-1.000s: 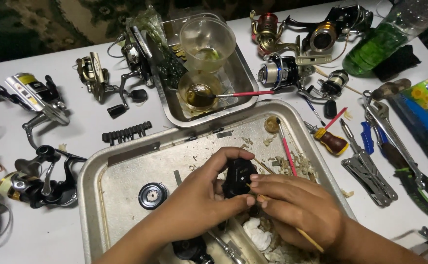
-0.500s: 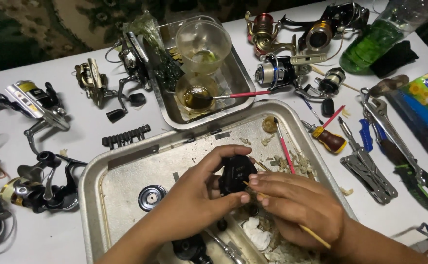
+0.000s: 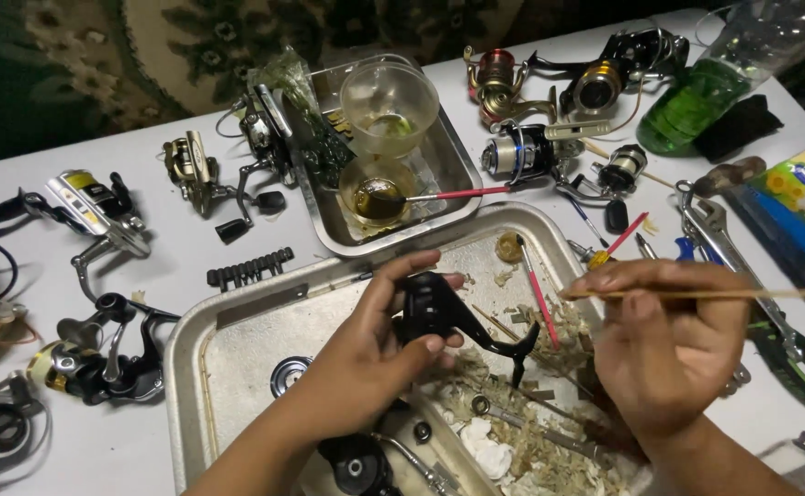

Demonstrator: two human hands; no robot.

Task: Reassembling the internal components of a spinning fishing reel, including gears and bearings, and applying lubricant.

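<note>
My left hand (image 3: pixel 375 354) grips a black fishing reel body (image 3: pixel 448 317) over a large metal tray (image 3: pixel 228 344), with its foot pointing down to the right. To its right, my right hand (image 3: pixel 674 344) pinches a thin wooden stick (image 3: pixel 752 294) that lies level and points right, apart from the reel body. Small parts, a round black spool piece (image 3: pixel 285 375) and crumpled dirty tissue (image 3: pixel 549 432) lie in the tray under both hands.
A smaller metal tray (image 3: pixel 458 179) behind holds a plastic cup (image 3: pixel 389 96) and a bowl of oil with a red brush (image 3: pixel 379 197). Several fishing reels (image 3: pixel 99 216) lie around on the white table. Pliers and wrenches (image 3: pixel 770 312) lie right, a green bottle (image 3: pixel 697 101) far right.
My right hand has pulled away to the right from the reel body and lifted the stick level. The reel body is now fully exposed in my left hand.
</note>
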